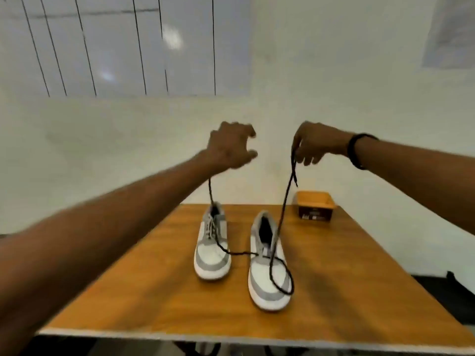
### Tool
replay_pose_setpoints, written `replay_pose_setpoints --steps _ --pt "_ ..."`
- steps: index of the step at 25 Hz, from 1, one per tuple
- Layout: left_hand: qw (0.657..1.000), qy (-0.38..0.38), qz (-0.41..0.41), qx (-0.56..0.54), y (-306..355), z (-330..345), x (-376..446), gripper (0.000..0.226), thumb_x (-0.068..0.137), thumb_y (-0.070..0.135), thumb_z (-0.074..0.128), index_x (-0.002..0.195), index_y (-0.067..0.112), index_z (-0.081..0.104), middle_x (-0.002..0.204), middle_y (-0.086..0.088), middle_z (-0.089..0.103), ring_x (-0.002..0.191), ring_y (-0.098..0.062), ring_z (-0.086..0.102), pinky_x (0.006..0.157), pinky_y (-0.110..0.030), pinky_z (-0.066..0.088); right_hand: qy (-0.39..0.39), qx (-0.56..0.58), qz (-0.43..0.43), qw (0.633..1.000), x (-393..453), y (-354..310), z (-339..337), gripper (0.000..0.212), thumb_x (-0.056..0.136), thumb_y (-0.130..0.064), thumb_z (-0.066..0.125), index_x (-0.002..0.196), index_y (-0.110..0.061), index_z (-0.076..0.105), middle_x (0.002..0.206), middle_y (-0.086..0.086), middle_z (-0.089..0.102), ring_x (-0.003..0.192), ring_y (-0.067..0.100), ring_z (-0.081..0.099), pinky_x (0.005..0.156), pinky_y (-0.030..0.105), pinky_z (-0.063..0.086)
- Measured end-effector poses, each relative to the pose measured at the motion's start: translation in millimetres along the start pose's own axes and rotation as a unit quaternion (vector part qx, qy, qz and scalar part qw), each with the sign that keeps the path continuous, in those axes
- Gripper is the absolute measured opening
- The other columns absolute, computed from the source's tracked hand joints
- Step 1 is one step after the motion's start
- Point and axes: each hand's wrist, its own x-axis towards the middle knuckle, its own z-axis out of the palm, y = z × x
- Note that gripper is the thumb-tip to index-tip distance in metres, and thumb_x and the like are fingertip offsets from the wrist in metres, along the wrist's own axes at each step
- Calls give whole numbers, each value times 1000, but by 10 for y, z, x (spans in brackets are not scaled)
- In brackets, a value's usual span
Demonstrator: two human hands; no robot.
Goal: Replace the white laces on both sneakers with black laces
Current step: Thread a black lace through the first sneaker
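While pinching both ends of black lace (279,224) — left hand (228,147), right hand (312,146) — hanging slack below, through right sneaker (268,263).

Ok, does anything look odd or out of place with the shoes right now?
Yes. The black lace, held up by the left hand and the right hand, trails across the left sneaker and loops over the right sneaker toe. It looks draped, not neatly threaded.
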Motion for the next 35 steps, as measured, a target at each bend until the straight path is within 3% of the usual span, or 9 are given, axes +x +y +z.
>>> replay_pose_setpoints --steps 4,7,9,12,22,27,29,33,35 --pt "984 -145 31 -103 55 1441 -925 33 102 33 63 127 13 70 119 -11 74 110 -29 69 87 -36 53 -62 -59 -1 996 -273 591 1265 52 93 -9 67 143 -19 57 142 7 60 118 26 63 91 34 55" --pt "963 -82 -24 -255 -22 1880 -1364 23 99 32 71 116 17 69 92 -2 78 81 -10 73 72 -31 60 -6 40 -113 993 -603 648 1972 47 100 -38 66 144 -28 56 147 -5 56 130 14 56 102 27 47" --pt "953 -55 -54 -294 -63 1967 -1491 23 95 36 76 110 22 67 87 6 76 76 -2 71 68 -26 61 -21 50 -139 989 -771 607 2314 66 91 -69 63 147 -34 52 153 -11 45 139 9 43 111 33 43" --pt "954 -46 -51 -292 -45 2069 -1579 15 95 39 76 99 25 71 83 11 72 76 -2 68 67 -25 58 14 60 -135 989 -866 638 2661 82 79 -83 58 146 -36 53 162 -11 30 149 14 28 115 38 39" --pt "958 2 -39 -284 -132 2158 -1689 14 104 20 63 110 17 75 91 12 70 83 8 63 68 -4 42 108 137 -133 976 -889 731 2857 76 77 -81 67 131 -27 69 154 -19 38 137 10 44 102 32 51" --pt "969 67 -63 -229 -289 2246 -1855 17 107 30 56 113 22 69 99 13 70 89 -5 65 75 -28 55 117 163 -124 972 -911 772 2888 71 77 -77 74 128 -28 70 155 -22 38 136 6 48 103 31 53" --pt "976 47 -40 -209 -296 2254 -1928 22 108 38 53 119 26 69 108 13 65 100 -6 59 80 -27 50 120 222 -119 960 -952 749 2915 65 83 -66 77 136 -31 66 157 -22 38 141 3 44 106 28 50" --pt "967 58 -40 -244 -151 2196 -1920 38 109 44 46 140 27 61 137 9 52 133 -7 45 103 -13 37 258 389 76 881 -1018 913 2746 21 104 -33 62 124 -35 68 136 -12 60 119 -3 59 91 17 55" --pt "956 100 -50 -270 -11 2242 -1809 36 110 39 44 139 26 61 130 10 55 125 -10 51 99 -13 40 187 355 144 904 -1019 1083 2667 26 107 -44 51 113 -29 71 113 -1 71 97 -1 65 83 17 55"
